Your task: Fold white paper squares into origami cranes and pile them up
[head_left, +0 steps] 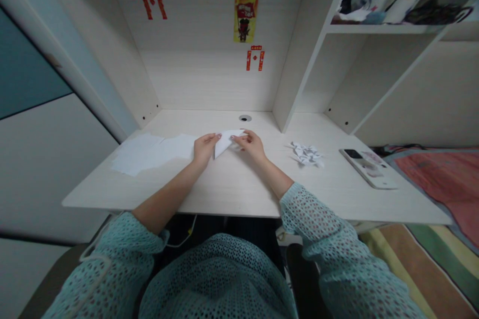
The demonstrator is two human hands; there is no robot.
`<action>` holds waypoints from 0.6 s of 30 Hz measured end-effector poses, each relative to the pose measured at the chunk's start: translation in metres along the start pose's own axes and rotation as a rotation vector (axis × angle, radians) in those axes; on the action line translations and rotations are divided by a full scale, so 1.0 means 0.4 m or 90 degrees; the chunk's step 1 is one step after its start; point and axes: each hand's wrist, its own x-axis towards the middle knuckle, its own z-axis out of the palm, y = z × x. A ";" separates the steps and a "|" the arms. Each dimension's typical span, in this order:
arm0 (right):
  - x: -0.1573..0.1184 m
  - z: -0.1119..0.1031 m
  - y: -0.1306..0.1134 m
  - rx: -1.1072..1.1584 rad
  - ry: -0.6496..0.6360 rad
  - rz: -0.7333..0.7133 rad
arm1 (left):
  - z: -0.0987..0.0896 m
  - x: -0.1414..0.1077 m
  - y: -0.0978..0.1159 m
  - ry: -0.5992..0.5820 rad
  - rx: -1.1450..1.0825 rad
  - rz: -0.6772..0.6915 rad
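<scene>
A small folded piece of white paper (223, 143) is held up between my two hands, over the middle of the white desk. My left hand (205, 148) pinches its left edge. At its right side my right hand (250, 143) grips the paper between thumb and fingers. The paper has a pointed lower corner and slanting edges. Flat white sheets (149, 152) lie overlapping on the desk, left of my left hand. To the right of my right hand sits a little heap of folded white paper pieces (307, 153).
A phone in a pale case (368, 168) lies on the desk (232, 194) at the right. Behind my hands is a round cable hole (245, 118). Upright panels enclose the desk's back, and a shelf (381, 29) with cups hangs at the upper right.
</scene>
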 end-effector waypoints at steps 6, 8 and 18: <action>-0.025 0.045 0.005 0.105 -0.042 0.079 | 0.030 -0.031 0.014 -0.020 0.001 0.042; -0.028 0.054 0.011 0.132 -0.025 0.070 | 0.034 -0.038 0.018 -0.027 0.013 0.053; -0.029 0.050 0.006 0.084 -0.031 0.071 | 0.033 -0.036 -0.001 -0.013 0.018 0.085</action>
